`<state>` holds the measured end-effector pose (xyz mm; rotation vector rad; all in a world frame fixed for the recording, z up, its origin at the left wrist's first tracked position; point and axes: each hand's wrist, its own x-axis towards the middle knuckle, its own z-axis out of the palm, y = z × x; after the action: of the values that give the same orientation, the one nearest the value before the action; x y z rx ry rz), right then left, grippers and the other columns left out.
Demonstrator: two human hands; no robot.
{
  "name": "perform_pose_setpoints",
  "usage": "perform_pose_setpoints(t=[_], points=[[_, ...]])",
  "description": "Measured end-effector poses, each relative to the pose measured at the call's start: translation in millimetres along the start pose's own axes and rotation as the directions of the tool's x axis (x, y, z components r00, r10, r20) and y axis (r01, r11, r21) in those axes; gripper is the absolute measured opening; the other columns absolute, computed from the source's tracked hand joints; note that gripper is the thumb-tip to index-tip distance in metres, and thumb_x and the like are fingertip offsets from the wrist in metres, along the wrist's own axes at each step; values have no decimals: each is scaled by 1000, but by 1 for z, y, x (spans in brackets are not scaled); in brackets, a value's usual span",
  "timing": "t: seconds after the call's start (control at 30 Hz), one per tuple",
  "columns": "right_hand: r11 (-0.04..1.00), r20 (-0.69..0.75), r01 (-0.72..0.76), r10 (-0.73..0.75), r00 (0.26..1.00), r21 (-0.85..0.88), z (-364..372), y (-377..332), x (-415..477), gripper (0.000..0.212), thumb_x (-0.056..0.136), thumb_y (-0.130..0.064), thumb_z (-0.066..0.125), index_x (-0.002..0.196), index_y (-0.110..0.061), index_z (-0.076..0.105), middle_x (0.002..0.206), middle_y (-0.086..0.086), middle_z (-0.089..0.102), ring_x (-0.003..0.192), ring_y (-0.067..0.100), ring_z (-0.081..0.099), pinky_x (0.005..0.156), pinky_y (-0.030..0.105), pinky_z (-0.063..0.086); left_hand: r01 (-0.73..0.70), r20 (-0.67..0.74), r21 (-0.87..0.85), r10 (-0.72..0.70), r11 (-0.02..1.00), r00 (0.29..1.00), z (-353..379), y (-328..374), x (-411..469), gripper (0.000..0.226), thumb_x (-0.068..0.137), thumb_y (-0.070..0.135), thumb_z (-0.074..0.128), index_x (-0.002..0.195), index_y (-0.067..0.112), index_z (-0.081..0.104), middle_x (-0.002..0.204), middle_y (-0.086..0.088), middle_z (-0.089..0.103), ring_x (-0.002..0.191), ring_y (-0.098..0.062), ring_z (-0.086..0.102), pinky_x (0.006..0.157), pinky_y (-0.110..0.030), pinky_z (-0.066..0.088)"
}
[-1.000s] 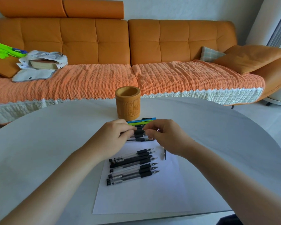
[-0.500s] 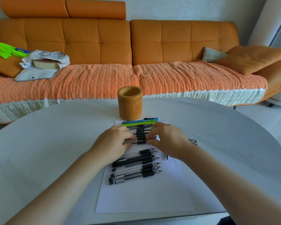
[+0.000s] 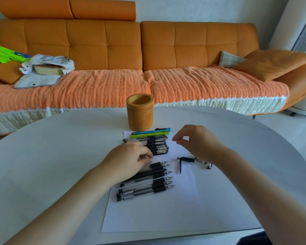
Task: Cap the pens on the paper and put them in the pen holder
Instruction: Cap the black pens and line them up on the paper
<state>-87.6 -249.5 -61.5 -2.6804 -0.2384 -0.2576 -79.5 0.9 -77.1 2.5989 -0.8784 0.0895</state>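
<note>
left hand [image 3: 131, 161]: lies across the back ends of the uncapped pens [image 3: 148, 184], curled down. Grip hidden, so cannot tell if it pinches one.
right hand [image 3: 200, 142]: hovers over the paper [image 3: 166, 214], grip loosely spread, nothing seen in it.
capped pens [image 3: 157, 145]: in a row at the paper's far end, just beside the pen holder [image 3: 140, 112], likely staged for dropping in.
loose caps [image 3: 193, 159]: at the paper's right edge, near the right hand.
pen holder: upright on the desk [image 3: 60, 156], no pen sticks out.
step: likely picking the next pen to cap.
</note>
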Motion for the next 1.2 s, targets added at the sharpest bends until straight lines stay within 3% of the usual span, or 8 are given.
perform_pose_setpoints(t=[0.13,0.33,0.6,0.7,0.8,0.93,1.1,1.2], points=[[996,94,-73,77,993,-52,-12,13,-9,15,93,-31,61,99,-38,73,101,-19,63,78,1,53,74,25,45,8,90,21,-10,1000,996,1,3,0,23,90,46,58,108,38,69,88,15,52,84,-5,50,73,-28,46],[993,239,-94,110,965,-78,-18,14,-21,13,85,-41,66,96,-41,72,97,-21,63,79,-3,55,67,20,42,0,98,15,-1,1000,995,1,9,0,13,88,39,64,94,34,74,88,16,54,80,-1,50,71,-26,44],[992,238,-83,103,966,-92,-10,2,-19,9,80,-46,70,86,-40,73,91,-22,61,78,3,60,60,20,45,35,25,50,-36,998,999,-1,12,-3,5,91,36,60,95,34,62,90,20,58,83,-3,52,70,-22,40],[993,239,-100,112,965,-61,-12,-1,-18,6,81,-45,69,84,-40,71,92,-22,61,66,9,64,52,19,42,88,9,5,-88,996,996,-5,11,-2,4,94,35,54,96,33,56,87,16,63,81,-5,57,71,-28,47],[995,246,-23,46,968,-96,-12,-2,-20,14,83,-40,69,96,-43,68,98,-19,59,74,2,57,60,16,40,113,16,-28,-113,993,994,-9,10,-2,4,95,33,53,98,32,55,86,14,61,80,-4,56,70,-29,48],[994,357,100,-78,931,-43,-10,-9,-20,35,86,-27,68,108,-53,64,105,-23,51,79,-8,49,69,16,40,114,10,-75,-113,991,994,-12,9,-2,4,94,32,55,98,33,56,81,18,56,76,0,53,65,-24,43],[996,381,91,-77,921,-20,-6,-9,-16,16,84,-35,73,94,-47,72,104,-23,50,78,-8,47,71,19,38,119,16,-113,-118,986,993,-15,10,-2,4,94,32,57,97,33,58,77,18,55,65,7,51,56,-17,32],[999,325,41,-49,944,30,-6,-9,-15,11,84,-35,73,89,-44,70,97,-24,55,69,-5,52,65,18,40,147,24,-177,-145,973,989,-16,7,-1,2,93,32,58,94,33,60,82,14,60,68,2,54,62,-19,39]])
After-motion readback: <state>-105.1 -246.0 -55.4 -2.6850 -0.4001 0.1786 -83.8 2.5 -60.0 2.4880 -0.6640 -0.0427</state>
